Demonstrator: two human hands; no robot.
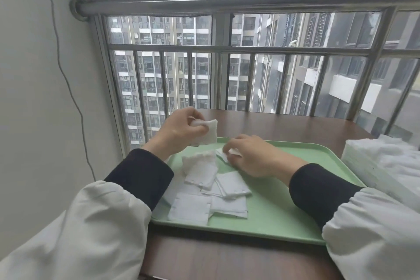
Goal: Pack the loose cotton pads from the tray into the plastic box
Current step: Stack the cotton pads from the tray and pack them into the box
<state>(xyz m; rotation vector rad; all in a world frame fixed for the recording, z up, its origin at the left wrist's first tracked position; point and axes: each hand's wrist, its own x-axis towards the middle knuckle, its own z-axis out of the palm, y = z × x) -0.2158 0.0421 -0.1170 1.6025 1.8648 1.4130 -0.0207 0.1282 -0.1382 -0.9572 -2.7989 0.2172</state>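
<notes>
Head view. Pale green rectangular plastic tray (284,216) sits on dark brown wooden table (272,125), in front of barred window (204,75). Loose white square cotton pads (204,191) lie overlapping on the tray's left half; exact count not readable.

Left hand (177,132): raised over the tray's far left corner, fingers curled, gripping a bunch of pads (208,133) between thumb and fingers.

Right hand (252,157): low over the tray, fingertips closed in a pinch on a single pad (225,156) at the far end of the pile.

Translucent plastic box (363,173): at the tray's right edge, touching or just beside it, cannot tell which. It holds stacked white pads, top layer rumpled
</notes>
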